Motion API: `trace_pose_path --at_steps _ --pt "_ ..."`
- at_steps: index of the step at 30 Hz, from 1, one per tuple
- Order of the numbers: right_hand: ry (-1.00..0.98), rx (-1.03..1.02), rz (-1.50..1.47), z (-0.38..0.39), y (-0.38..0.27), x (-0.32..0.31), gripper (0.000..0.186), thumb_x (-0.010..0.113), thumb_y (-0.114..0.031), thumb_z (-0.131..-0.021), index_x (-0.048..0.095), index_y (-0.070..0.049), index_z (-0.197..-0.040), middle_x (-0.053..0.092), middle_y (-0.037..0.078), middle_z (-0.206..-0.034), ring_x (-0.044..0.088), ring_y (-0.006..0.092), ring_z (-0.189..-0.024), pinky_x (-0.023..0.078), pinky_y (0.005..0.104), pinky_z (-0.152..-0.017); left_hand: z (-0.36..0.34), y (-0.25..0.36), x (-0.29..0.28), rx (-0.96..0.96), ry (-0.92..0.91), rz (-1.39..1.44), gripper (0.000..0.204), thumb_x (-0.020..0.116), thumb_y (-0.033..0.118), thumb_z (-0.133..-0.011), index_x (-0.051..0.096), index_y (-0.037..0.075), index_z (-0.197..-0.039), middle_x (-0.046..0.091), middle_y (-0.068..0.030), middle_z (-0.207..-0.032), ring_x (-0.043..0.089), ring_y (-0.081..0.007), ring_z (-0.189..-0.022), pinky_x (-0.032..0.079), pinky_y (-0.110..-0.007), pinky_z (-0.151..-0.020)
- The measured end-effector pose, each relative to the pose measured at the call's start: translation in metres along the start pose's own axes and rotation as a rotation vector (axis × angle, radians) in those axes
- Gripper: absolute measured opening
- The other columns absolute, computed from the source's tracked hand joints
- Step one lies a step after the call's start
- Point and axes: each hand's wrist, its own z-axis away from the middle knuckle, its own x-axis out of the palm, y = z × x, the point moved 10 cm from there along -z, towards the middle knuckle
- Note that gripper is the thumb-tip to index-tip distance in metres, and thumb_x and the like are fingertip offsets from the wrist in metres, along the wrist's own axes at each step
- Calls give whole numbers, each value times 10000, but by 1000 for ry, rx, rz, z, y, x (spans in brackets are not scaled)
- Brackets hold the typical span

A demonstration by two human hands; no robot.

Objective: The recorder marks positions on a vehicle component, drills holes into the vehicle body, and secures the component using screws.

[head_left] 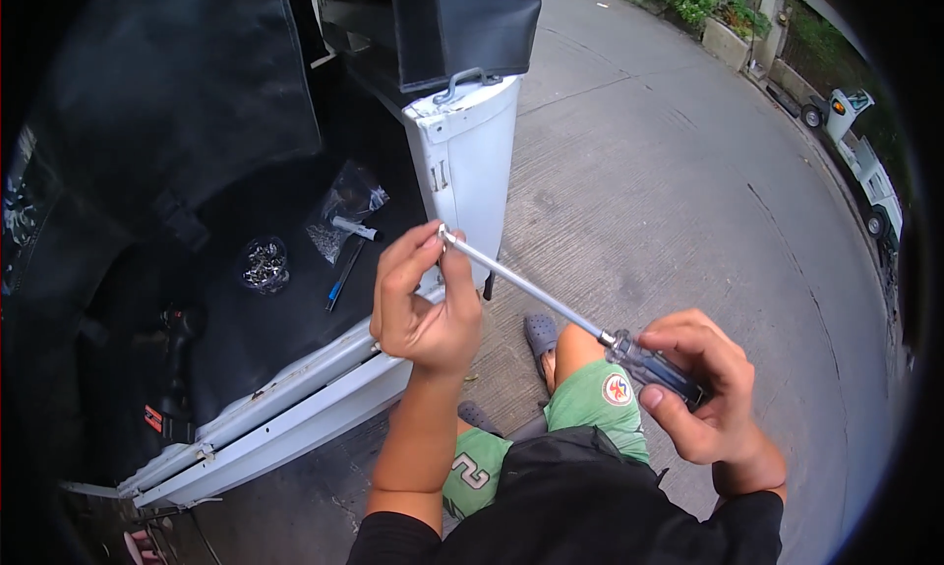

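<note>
A long screwdriver [526, 285] with a steel shaft and a clear, dark-tinted handle slants across in front of me. My right hand [703, 393] grips its handle, thumb on the near side and fingers on the far side. At the far end of the shaft, my left hand [428, 304] pinches a small shiny metal piece [442, 232] against the tip between thumb and fingers. The piece looks like a fastener, but it is too small and too covered to tell its exact kind. Both hands are raised above my lap, near the white corner post [467, 152] of a vehicle.
On the black-lined vehicle bed [236, 339] lie a cordless drill [177, 368], a clear tub of metal fasteners [265, 265], a plastic bag [344, 206], a white marker [356, 229] and a blue-tipped pen [341, 280]. A white side panel [285, 417] edges the bed. A small vehicle [865, 167] stands across the concrete road.
</note>
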Motion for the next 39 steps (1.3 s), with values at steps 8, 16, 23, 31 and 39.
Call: trace_pose_path --at_steps 8,16,23,31,39 --pt "-132 269 -402 45 91 47 360 715 52 -832 645 88 -1183 662 171 -1134 697 155 -887 542 245 -755 -25 -72 -154 -354 -144 -695 103 786 40 -882 727 -7 -951 726 -45 -891 636 -101 -817 478 -247 -720" --pt "-368 384 -495 51 111 125 330 708 38 -869 661 36 -1196 656 122 -1130 660 160 -894 527 274 -764 -75 -136 -286 -422 -231 -1206 131 786 113 -836 762 9 -912 727 -72 -746 665 -129 -680 533 -298 -692" --pt "-430 -44 -332 -17 48 169 372 608 51 -906 612 45 -1277 567 256 -1266 653 324 -1044 538 370 -874 -73 -120 -267 -300 -296 -1130 264 815 187 -861 770 13 -1054 772 -127 -1017 720 -199 -894 541 -310 -822" --pt "-463 -497 -116 -110 8 343 545 591 98 -809 582 48 -1352 451 248 -1454 529 411 -1290 473 471 -1075 -166 -138 -360 -436 -440 -1687 652 787 390 -863 585 36 -1372 634 -232 -1359 623 -432 -1235 503 -495 -1048" --pt "-245 -716 104 -88 -10 338 470 603 29 -820 625 49 -1289 508 246 -1462 463 401 -1388 432 480 -1117 -159 -139 -384 -754 -789 -1838 673 781 351 -873 540 29 -1413 689 -279 -1249 653 -441 -1200 524 -499 -1029"
